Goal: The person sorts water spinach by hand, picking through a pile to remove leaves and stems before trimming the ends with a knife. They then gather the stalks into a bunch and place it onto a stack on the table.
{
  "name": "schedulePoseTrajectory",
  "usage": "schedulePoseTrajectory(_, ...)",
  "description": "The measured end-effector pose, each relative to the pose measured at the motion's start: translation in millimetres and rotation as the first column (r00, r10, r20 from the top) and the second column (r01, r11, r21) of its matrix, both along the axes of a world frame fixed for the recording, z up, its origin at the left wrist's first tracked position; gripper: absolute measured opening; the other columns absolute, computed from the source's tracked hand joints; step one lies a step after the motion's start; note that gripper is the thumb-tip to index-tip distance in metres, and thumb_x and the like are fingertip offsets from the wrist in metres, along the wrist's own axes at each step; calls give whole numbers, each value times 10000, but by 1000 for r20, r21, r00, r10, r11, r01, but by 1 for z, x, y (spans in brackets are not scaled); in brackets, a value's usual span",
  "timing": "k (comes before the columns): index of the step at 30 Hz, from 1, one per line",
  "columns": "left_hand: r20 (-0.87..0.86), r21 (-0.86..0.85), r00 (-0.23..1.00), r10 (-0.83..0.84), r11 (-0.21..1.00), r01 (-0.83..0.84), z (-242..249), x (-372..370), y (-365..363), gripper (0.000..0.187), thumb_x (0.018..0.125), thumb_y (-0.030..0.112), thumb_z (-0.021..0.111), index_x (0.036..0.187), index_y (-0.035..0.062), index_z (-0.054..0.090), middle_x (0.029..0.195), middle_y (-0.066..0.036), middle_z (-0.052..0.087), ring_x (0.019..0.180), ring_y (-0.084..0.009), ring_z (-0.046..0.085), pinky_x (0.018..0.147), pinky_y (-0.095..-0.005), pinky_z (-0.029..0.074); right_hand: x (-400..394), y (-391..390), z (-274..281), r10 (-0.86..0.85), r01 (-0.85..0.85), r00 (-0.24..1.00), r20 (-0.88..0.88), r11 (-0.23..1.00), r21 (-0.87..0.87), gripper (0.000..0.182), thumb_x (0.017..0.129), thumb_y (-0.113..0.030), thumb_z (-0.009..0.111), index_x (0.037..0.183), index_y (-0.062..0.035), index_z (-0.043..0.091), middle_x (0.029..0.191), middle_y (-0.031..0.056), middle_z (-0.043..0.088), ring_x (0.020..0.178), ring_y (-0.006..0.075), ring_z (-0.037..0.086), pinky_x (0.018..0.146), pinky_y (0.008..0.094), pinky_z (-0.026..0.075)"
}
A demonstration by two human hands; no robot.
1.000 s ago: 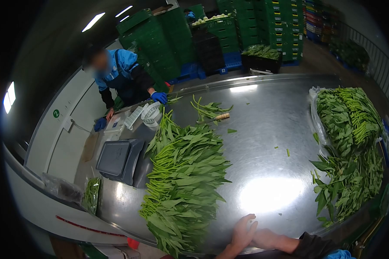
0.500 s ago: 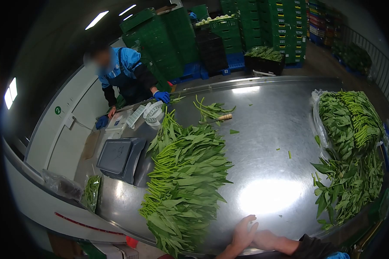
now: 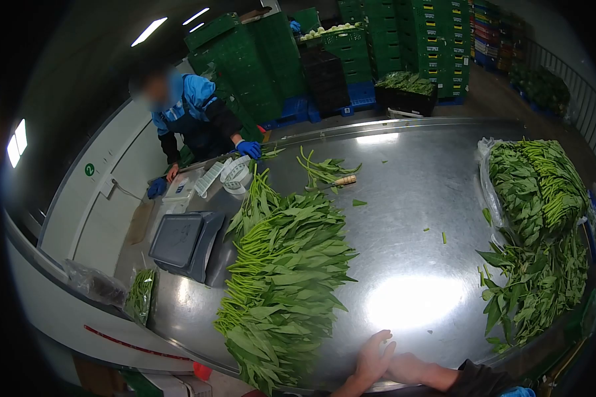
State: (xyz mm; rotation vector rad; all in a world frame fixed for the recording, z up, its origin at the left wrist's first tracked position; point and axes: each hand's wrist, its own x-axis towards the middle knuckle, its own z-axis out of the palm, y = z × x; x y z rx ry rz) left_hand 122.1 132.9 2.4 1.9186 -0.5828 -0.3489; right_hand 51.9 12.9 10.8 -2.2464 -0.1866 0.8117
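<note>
Both of my hands meet at the lower edge of the view, over the metal table. My left hand (image 3: pixel 372 357) has its fingertips apart and holds nothing that I can see. My right hand (image 3: pixel 404 368) rests against it, its fingers hidden. To their left lies a long row of leafy green stalks (image 3: pixel 285 278), stems toward the left and leaves toward the right. A second heap of leafy greens (image 3: pixel 536 198) lies at the right end, partly on clear plastic. Toward the far side, a wooden-handled knife (image 3: pixel 344 180) lies beside a few loose stalks (image 3: pixel 324 165).
A grey scale-like box (image 3: pixel 185 245) and a roll of white labels (image 3: pixel 235 175) sit at the table's left. Bagged greens (image 3: pixel 140 294) lie near the left edge. Across the table a co-worker (image 3: pixel 198 112) wears a blue glove. Stacked green crates (image 3: pixel 437 46) stand behind.
The co-worker's head and upper body have shifted very slightly. My hands and the greens stay where they were.
</note>
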Motion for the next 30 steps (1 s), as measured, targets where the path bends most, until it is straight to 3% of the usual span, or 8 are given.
schedulePoseTrajectory(11,-8,8,1000,-3,1000,3,-1,0,1,364,842,145,657,1160,8,543,1031,-150,665,964,-255,649,791,-323,509,-1,1,-2,2,-3,1000,3,1000,9,338,927,-355,480,1082,-79,598,981,185,646,876,388,615,778,455,488)
schedulePoseTrajectory(13,-10,9,1000,-4,1000,4,0,0,1,366,842,146,657,1161,7,542,1030,-152,665,964,-256,649,791,-324,509,-2,2,-1,-45,43,994,103,999,22,250,873,-284,532,949,-60,615,874,157,663,796,354,642,700,452,505)
schedulePoseTrajectory(20,-2,7,1000,-3,1000,3,1,-1,0,364,844,149,654,1160,7,540,1029,-156,664,969,-264,647,800,-332,508,-2,1,0,-28,27,994,101,1000,14,249,876,-288,533,953,-65,613,866,162,662,791,360,642,699,453,505)
schedulePoseTrajectory(22,-2,13,1000,1,1000,-1,2,-2,0,364,845,150,653,1160,7,540,1030,-156,663,969,-263,646,801,-332,508,-2,0,-1,3,-5,999,52,1000,25,341,924,-363,482,1041,-68,608,940,192,652,853,391,618,756,458,484)
schedulePoseTrajectory(30,-5,38,1000,15,999,-15,10,-10,0,376,846,167,652,1163,2,537,1037,-157,661,965,-265,645,791,-334,508,-7,-1,1,34,-35,997,68,999,18,351,921,-376,487,1018,-67,620,920,188,655,844,390,618,748,452,484)
